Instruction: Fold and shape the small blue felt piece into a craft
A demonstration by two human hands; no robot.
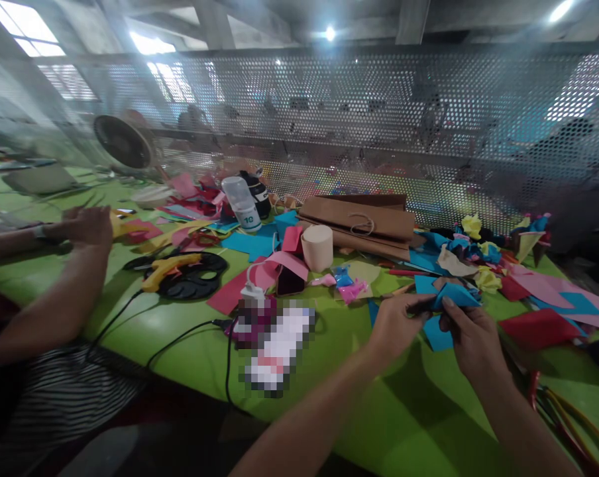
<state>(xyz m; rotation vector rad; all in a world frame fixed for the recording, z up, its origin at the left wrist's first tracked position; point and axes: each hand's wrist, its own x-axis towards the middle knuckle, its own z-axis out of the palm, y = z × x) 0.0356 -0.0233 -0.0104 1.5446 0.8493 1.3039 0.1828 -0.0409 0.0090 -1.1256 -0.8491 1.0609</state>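
Note:
Over the right part of the green table (339, 361), my left hand (397, 323) and my right hand (471, 332) pinch a folded piece of blue paper (456, 295) from its two sides. The fingers of both hands are closed on it, and the left fingertips are partly hidden. Just below and behind the hands lie loose blue paper pieces (438, 334). A red paper (538, 328) is to the right of my right hand. Crumpled yellow paper (488, 279) sits beyond it.
A yellow glue gun (173, 270) rests on a black palette. Nearby are a blurred-out phone (282, 348), a power strip with cables, a tape roll (318, 248), brown paper (359, 225), a bottle (240, 202) and scissors (572, 411). A co-worker's hands (88, 225) are at left.

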